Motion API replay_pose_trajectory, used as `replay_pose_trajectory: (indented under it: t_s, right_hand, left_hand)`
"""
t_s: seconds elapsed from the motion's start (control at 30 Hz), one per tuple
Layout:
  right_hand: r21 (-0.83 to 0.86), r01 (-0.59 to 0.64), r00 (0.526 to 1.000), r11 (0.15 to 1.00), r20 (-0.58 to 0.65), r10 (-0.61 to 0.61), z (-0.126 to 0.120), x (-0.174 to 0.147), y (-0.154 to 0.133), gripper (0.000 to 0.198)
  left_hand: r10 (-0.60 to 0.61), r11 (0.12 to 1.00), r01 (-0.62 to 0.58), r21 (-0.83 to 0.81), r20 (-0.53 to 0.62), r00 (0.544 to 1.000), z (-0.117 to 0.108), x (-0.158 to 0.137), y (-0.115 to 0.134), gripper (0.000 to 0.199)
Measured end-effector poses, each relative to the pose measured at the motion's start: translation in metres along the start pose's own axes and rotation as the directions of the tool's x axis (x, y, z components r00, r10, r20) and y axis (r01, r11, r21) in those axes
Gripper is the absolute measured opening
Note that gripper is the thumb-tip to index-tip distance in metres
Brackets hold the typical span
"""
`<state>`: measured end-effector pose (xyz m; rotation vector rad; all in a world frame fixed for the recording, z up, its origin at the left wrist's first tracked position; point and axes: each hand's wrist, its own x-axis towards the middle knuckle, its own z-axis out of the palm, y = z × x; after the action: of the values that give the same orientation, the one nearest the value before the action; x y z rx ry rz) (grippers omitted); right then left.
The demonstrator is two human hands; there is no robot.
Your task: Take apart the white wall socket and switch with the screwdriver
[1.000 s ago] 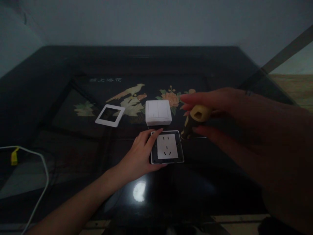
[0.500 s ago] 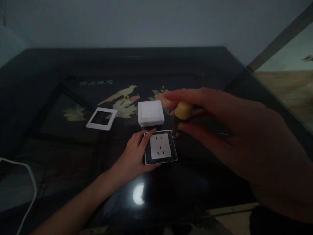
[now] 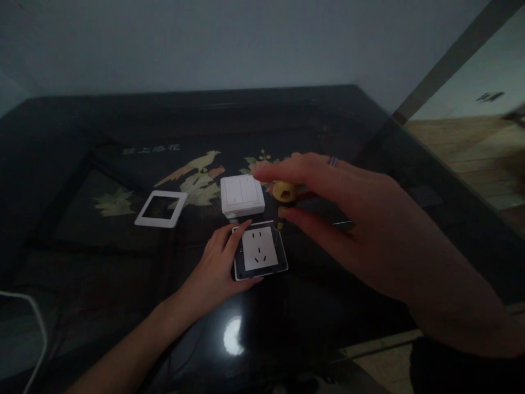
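Note:
A wall socket (image 3: pixel 260 250) with a white face and a dark surround lies face up on the dark glossy table. Its left side is gripped by my left hand (image 3: pixel 219 254), thumb at the near edge and fingers at the far edge. My right hand (image 3: pixel 348 202) pinches a screwdriver (image 3: pixel 284 192) with a yellow and black handle, held roughly upright over the socket's right far side. Its thin shaft points down to the dark surround; the tip's contact is too dim to make out. Just behind the socket sits a white two-button wall switch (image 3: pixel 243 196).
To the left lies an empty white square cover frame (image 3: pixel 161 209). A white cable (image 3: pixel 39 320) runs along the table's left side. The table (image 3: pixel 262 323) has a bird and flower picture and ends at a wall behind.
The view has shifted a little, so the things on the table appear further left. My right hand has turned the screwdriver and its handle top now tilts toward me.

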<state>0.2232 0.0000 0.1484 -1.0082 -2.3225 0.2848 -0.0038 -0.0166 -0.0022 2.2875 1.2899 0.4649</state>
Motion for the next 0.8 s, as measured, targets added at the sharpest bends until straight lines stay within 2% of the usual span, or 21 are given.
replay_pose_trajectory:
  t_s: [0.1,0.23,0.4,0.5,0.6,0.7,0.8]
  right_hand:
    - [-0.033,0.011,0.998,0.999,-0.057,-0.013,0.007,-0.001,0.001,0.024]
    - [-0.128,-0.014,0.987,0.992,-0.163,-0.007,0.015,0.0,0.002,0.018]
    - [-0.049,-0.035,0.996,0.998,-0.079,0.032,0.005,-0.002,-0.003,0.042]
    - [-0.027,-0.007,1.0,1.0,-0.029,0.007,0.001,-0.003,-0.004,0.035]
    - [-0.068,0.023,0.994,0.997,-0.109,-0.03,0.005,-0.003,-0.004,0.023]
    - [-0.135,-0.011,0.979,0.991,-0.204,-0.017,0.011,-0.001,-0.004,0.018]
    - [-0.121,-0.047,0.979,0.992,-0.203,0.022,0.01,-0.002,-0.006,0.024]
  left_hand:
    - [0.018,1.0,-0.018,0.01,-0.004,1.0,0.001,0.0,0.0,0.099]
    - [0.026,0.999,-0.025,0.021,-0.018,1.0,0.001,0.0,0.0,0.103]
    - [0.031,1.0,-0.031,0.007,-0.033,0.999,0.001,0.0,0.001,0.101]
    - [0.027,1.0,-0.027,-0.01,-0.03,0.999,0.001,0.0,0.0,0.101]
    - [0.011,1.0,-0.011,-0.027,-0.009,1.0,0.001,-0.001,-0.001,0.1]
    - [0.011,1.0,-0.012,-0.02,-0.008,1.0,0.001,-0.001,-0.001,0.1]
    - [0.026,1.0,-0.026,0.001,-0.019,0.999,0.001,-0.001,-0.001,0.102]
